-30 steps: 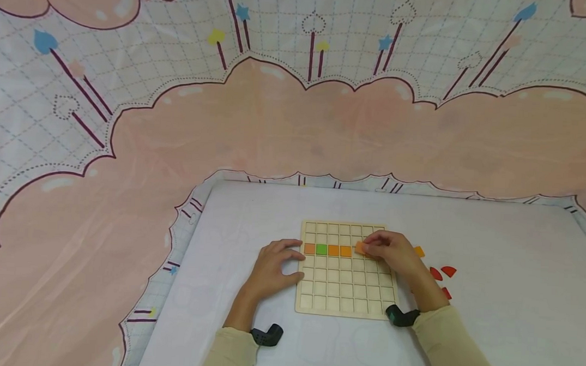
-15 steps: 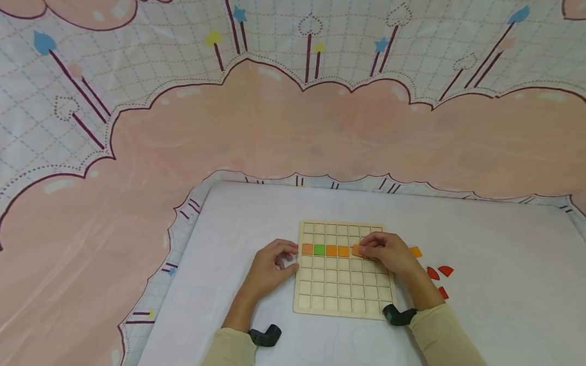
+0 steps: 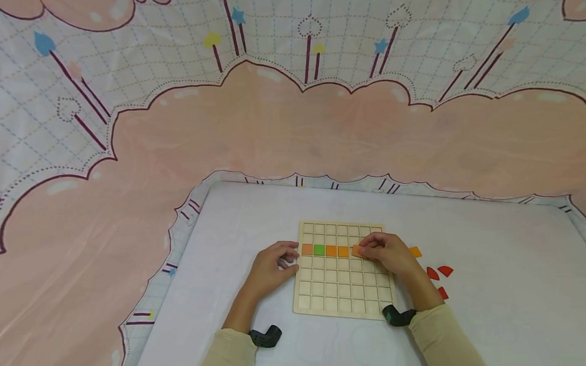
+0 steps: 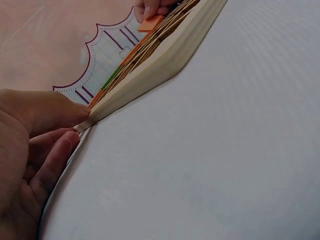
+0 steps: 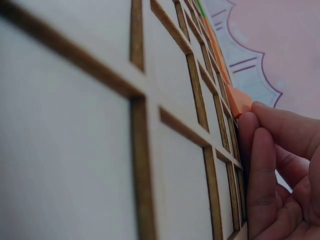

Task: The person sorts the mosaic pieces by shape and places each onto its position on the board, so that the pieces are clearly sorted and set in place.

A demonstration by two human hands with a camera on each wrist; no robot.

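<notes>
A wooden grid board [image 3: 337, 288] lies on the white table. One row holds a peach tile [image 3: 307, 249], a green tile [image 3: 319, 250] and two orange tiles [image 3: 337, 251] side by side. Between thumb and fingers, my right hand [image 3: 385, 251] pinches an orange square tile [image 5: 239, 101] over that same row. This tile looks slightly tilted, one corner at the board's surface in the right wrist view. At the board's left edge, my left hand [image 3: 269, 266] rests its thumb and fingertips, bent and spread apart. The thumb [image 4: 65, 112] touches the wooden rim in the left wrist view.
Right of the board lie a yellow-orange piece [image 3: 415, 252], two red wedge pieces [image 3: 438, 272] and a red piece [image 3: 443, 293], partly behind the right forearm. A patterned peach cloth [image 3: 275, 133] surrounds the table [image 3: 505, 268]. Each wrist wears a black device [image 3: 266, 336].
My right hand has shifted slightly left with the orange tile, closer to the filled squares, then held nearly still. The left hand's fingers have drawn a little more bent at the board's edge.
</notes>
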